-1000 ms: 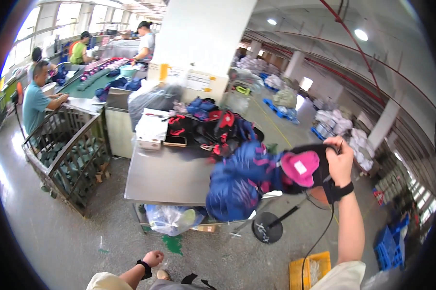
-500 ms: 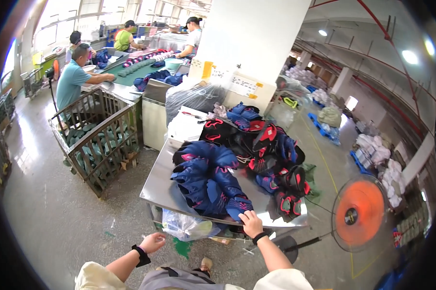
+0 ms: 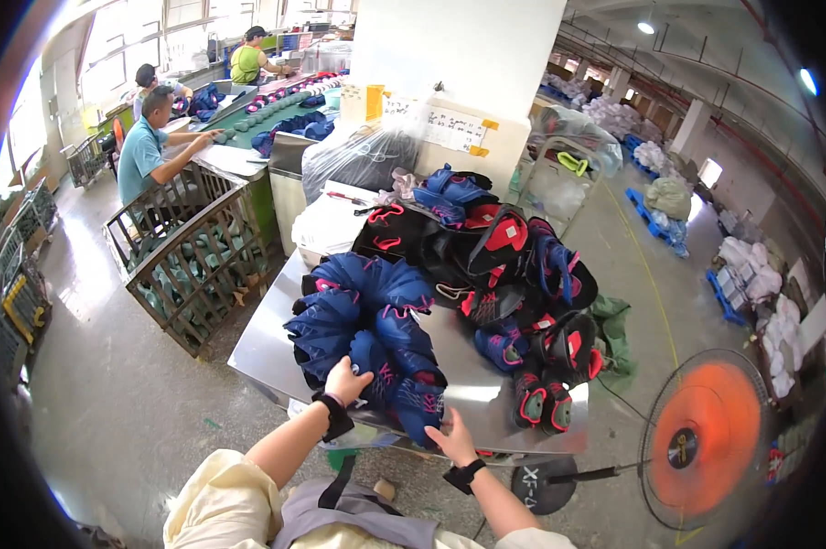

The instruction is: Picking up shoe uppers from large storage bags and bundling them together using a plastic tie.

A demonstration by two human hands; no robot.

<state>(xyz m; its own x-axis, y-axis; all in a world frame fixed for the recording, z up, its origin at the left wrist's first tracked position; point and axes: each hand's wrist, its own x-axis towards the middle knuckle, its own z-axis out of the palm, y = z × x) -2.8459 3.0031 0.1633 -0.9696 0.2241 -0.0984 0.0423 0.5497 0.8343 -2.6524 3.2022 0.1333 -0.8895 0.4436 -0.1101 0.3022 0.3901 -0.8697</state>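
Observation:
Navy shoe uppers with pink trim are nested in a curved row on a steel table. At its near left end, my left hand is closed, fingers and thumb against a navy upper; the fingertips are partly hidden. My right hand is at the toe of another navy upper, thumb and forefinger spread, touching or nearly touching it. Black-and-red shoe uppers are heaped to the right. Two dark uppers with red-edged openings sit at the table's near right corner.
An orange floor fan stands right of the table. Beyond the table are a white pillar and a bagged bundle. At left, a slatted crate holds grey-green pieces; a person in blue sits behind it at a conveyor.
My left hand has come up from beside the table onto the navy uppers. The right hand's fingers have spread near the toe they were gripping. The view has shifted closer to the table.

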